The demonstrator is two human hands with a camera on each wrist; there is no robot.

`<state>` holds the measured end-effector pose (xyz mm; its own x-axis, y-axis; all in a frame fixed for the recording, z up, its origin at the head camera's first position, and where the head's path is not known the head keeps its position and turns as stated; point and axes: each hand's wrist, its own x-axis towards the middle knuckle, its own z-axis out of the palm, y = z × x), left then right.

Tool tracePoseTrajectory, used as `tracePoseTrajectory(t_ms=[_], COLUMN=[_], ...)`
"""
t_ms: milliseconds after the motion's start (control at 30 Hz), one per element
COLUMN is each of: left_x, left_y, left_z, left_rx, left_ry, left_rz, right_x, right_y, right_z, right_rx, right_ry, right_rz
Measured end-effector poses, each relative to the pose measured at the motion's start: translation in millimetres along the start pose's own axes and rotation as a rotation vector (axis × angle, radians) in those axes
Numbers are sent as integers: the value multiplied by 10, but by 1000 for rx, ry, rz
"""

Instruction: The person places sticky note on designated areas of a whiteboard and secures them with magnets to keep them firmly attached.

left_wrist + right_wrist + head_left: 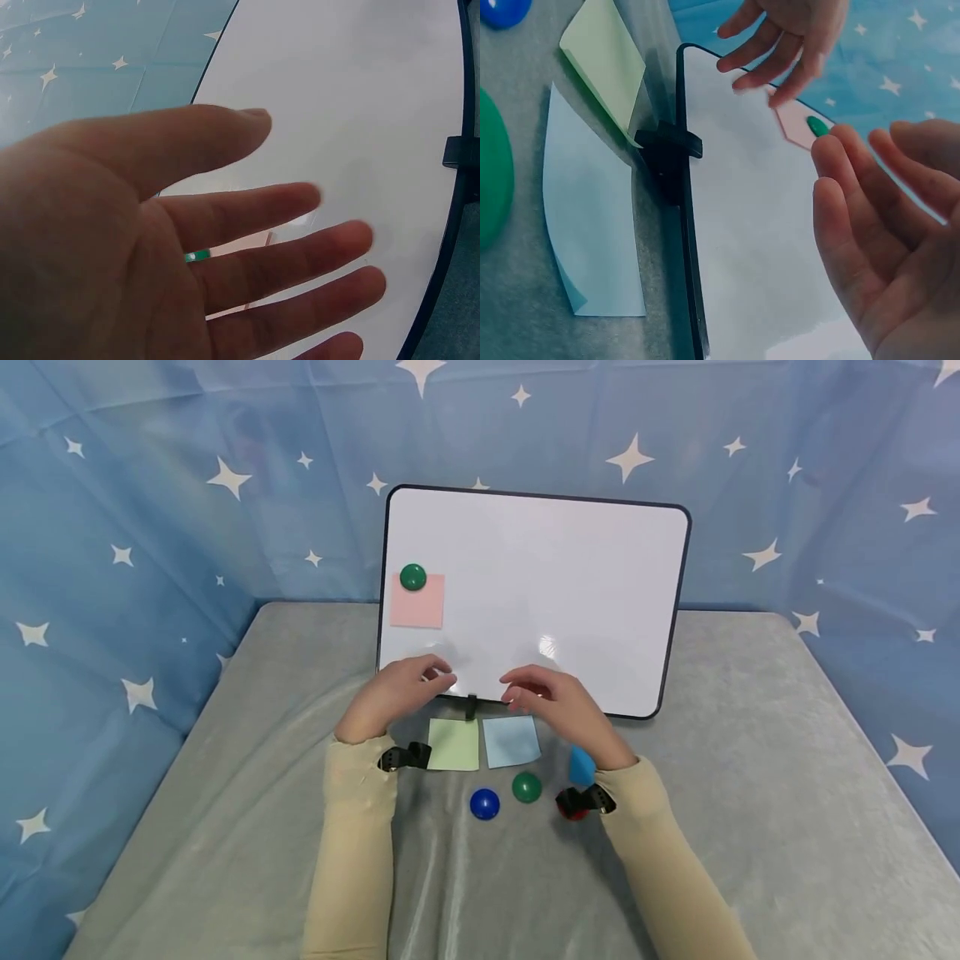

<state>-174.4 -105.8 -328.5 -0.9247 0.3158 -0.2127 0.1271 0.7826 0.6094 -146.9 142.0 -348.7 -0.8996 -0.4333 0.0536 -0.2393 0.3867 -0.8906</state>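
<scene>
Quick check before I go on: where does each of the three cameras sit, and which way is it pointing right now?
Head: worn high, facing forward and down at the whiteboard and gray table; shows both sleeves, left hand and right hand.
Left wrist: behind the left palm, facing the board; open fingers fill it.
Right wrist: beside the right hand, looking along the board's bottom edge, past the blue note and green note.
Shared: all three show the board, pink note and its green magnet.

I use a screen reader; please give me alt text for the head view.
Two open hands, left and right, hover at the bottom edge of a whiteboard. A green magnet pins a pink note there.
</scene>
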Motion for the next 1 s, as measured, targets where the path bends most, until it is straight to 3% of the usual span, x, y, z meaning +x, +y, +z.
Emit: tracePoseTrajectory(t_ms=[333, 567, 733, 1000], left_x=[-10, -8, -18, 24], left_y=[-44, -68, -80, -147], left_z=[8, 29, 38, 64], left_rx=[-2, 9, 16, -17], left_ry=[4, -30, -72, -127], left_rz=[5, 36, -2, -101], right_x=[-68, -104, -111, -126], right_y=[62, 139, 182, 199], right_z=[45, 79, 122, 217], right_rx=[-32, -34, -58, -229], right_ry=[-28, -59, -106, -165], right_rz=[32, 52, 56, 56])
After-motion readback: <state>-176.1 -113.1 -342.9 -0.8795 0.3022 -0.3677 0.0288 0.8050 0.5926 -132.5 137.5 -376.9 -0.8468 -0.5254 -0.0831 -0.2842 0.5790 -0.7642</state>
